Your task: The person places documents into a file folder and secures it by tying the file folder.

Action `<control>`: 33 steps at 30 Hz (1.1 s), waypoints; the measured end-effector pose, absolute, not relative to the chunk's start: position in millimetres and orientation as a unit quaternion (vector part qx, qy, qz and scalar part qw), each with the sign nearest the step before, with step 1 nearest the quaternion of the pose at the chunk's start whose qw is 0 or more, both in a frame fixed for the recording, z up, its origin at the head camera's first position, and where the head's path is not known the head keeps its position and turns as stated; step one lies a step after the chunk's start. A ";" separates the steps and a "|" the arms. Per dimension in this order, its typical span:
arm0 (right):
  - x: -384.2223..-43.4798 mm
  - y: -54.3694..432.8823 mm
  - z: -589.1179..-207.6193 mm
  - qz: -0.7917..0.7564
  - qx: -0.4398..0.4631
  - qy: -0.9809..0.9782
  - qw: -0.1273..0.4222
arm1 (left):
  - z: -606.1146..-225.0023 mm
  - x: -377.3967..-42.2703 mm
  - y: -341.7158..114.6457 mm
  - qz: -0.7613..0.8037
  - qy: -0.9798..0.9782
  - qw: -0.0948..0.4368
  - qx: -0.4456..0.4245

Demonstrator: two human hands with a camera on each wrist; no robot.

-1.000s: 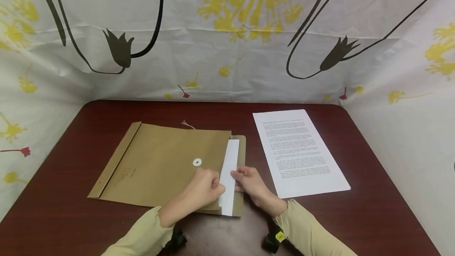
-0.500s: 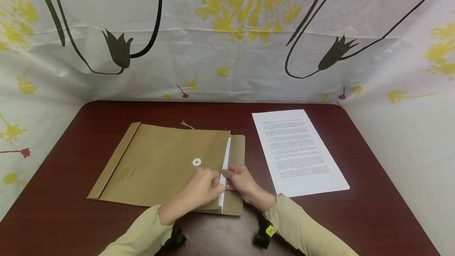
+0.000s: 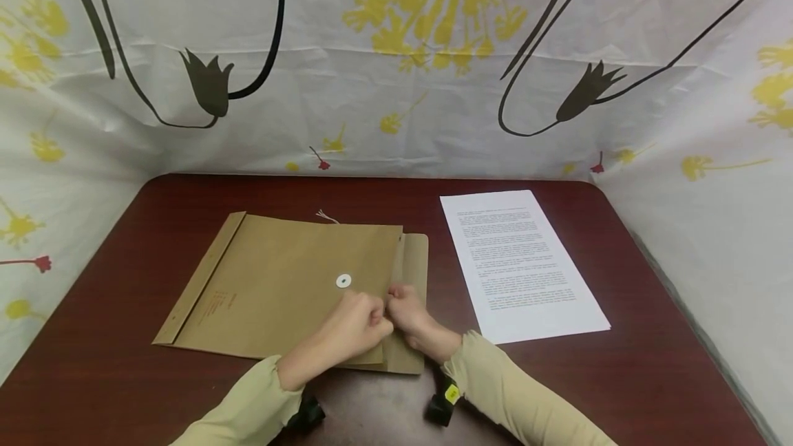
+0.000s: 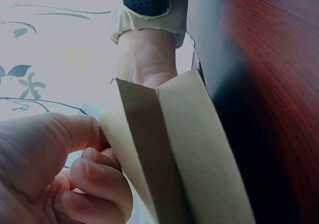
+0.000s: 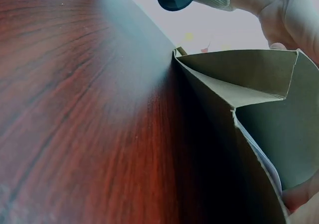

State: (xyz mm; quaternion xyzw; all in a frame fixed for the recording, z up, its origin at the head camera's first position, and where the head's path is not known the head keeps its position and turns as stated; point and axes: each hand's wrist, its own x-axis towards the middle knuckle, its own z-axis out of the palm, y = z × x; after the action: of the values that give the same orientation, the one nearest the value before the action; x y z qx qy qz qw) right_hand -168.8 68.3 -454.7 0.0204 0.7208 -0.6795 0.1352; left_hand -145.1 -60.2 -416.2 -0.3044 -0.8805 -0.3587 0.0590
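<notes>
A brown kraft envelope with a white button lies flat, its mouth facing right and its flap spread out beyond it. My left hand pinches the upper edge of the mouth between thumb and curled fingers, lifting it, and the folded side gapes. At the mouth, my right hand has its fingers partly inside, holding the end of white papers. Those papers are mostly hidden in the envelope. Seen from the left wrist, the right hand's fingers are behind the brown side.
Printed sheets lie at the right of the dark red table. A white string sticks out past the envelope's far edge. A patterned white cloth hangs around the back and sides. Black wrist cameras sit under both wrists.
My right hand has moved left with the white papers, which slid into the envelope until the strip at the mouth no longer shows from the head. My left hand has stayed in place.
</notes>
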 end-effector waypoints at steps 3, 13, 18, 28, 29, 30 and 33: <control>-171.2 68.3 -459.4 -0.678 0.026 0.722 0.135 | -416.3 -145.4 -60.2 -0.359 -0.880 0.057 -0.307; -175.6 70.3 -469.2 -0.680 0.025 0.721 0.131 | -415.5 -145.7 -59.3 -0.361 -0.883 0.045 -0.297; -173.8 76.1 -463.7 -0.679 0.026 0.716 0.159 | -415.6 -145.4 -58.2 -0.358 -0.887 0.044 -0.288; -163.6 108.6 -459.2 -0.674 0.006 0.706 0.216 | -419.0 -144.8 -54.2 -0.344 -0.895 0.020 -0.284; -162.5 112.7 -458.9 -0.680 0.001 0.698 0.225 | -419.5 -144.6 -53.4 -0.341 -0.896 0.018 -0.283; -161.6 116.9 -458.5 -0.683 -0.004 0.693 0.230 | -420.3 -144.5 -52.4 -0.339 -0.897 0.016 -0.282; -159.0 129.3 -457.3 -0.693 -0.017 0.680 0.240 | -423.0 -143.3 -49.3 -0.317 -0.907 0.010 -0.279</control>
State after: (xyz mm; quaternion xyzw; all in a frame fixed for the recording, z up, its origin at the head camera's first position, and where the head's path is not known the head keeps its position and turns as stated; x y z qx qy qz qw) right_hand -159.0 129.3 -457.3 -0.0171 0.6797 -0.6928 0.2402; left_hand -143.3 -49.3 -423.0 -0.2785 -0.9067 -0.3167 0.0102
